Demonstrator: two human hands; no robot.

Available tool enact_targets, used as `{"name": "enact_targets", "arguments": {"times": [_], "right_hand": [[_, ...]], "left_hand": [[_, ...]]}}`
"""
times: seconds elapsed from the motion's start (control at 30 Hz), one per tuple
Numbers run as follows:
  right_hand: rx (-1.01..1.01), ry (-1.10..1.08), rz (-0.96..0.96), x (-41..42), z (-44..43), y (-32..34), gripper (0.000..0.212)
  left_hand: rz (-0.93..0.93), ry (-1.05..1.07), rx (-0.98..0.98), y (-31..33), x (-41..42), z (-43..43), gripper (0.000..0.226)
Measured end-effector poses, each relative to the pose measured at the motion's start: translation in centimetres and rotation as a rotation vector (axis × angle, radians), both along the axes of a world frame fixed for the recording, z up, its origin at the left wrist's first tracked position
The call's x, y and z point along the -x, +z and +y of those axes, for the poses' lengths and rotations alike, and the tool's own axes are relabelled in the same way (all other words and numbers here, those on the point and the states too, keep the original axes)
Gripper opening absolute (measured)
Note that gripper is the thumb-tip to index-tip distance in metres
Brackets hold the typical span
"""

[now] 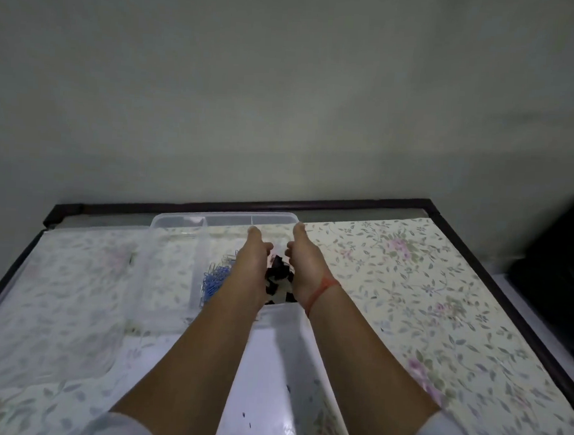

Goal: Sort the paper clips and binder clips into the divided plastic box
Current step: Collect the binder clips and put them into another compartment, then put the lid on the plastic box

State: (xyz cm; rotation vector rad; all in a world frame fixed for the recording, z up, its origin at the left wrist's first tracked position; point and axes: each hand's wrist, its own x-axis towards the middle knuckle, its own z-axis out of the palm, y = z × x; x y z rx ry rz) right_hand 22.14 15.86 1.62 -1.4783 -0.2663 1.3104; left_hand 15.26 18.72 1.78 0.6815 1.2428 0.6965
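Your two hands reach out side by side over the divided plastic box, which sits toward the far side of the table on a floral cloth. Your left hand and right hand face each other, thumbs pointing away from you and fingers curled inward toward the gap between them. A heap of black binder clips lies in the compartment right under that gap, and one dark clip sits just at your fingertips (whether either hand actually pinches it, I cannot tell; the fingers hide the contact). Blue paper clips are piled in the next compartment to the left, just beside your left wrist, with a clear divider between them and the black ones. A red thread circles your right wrist. Nearer to you, under both forearms, lies a white tray with a few dark specks in it. A dark bulky thing stands off the table's right edge.
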Motion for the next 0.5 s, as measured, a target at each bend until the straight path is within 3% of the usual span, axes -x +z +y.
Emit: {"name": "enact_targets", "arguments": {"times": [0.07,0.17,0.27,0.5], "right_hand": [[0.017,-0.019,-0.031,0.2,-0.2,-0.4,0.043],[0.014,-0.119,-0.097,0.9,-1.1,-0.6,0.031],[-0.006,-0.201,-0.093,1.8,-2.3,-0.7,0.017],[-0.15,-0.091,-0.34,8.7,-5.4,-0.8,0.023]], "left_hand": [[0.099,-0.064,-0.072,-0.4,0.3,-0.2,0.048],[0.189,0.004,-0.247,-0.7,1.2,-1.2,0.02],[0.171,0.061,-0.317,-0.5,2.7,-2.7,0.021],[0.257,0.245,-0.408,-0.5,9.7,-5.8,0.011]]}}
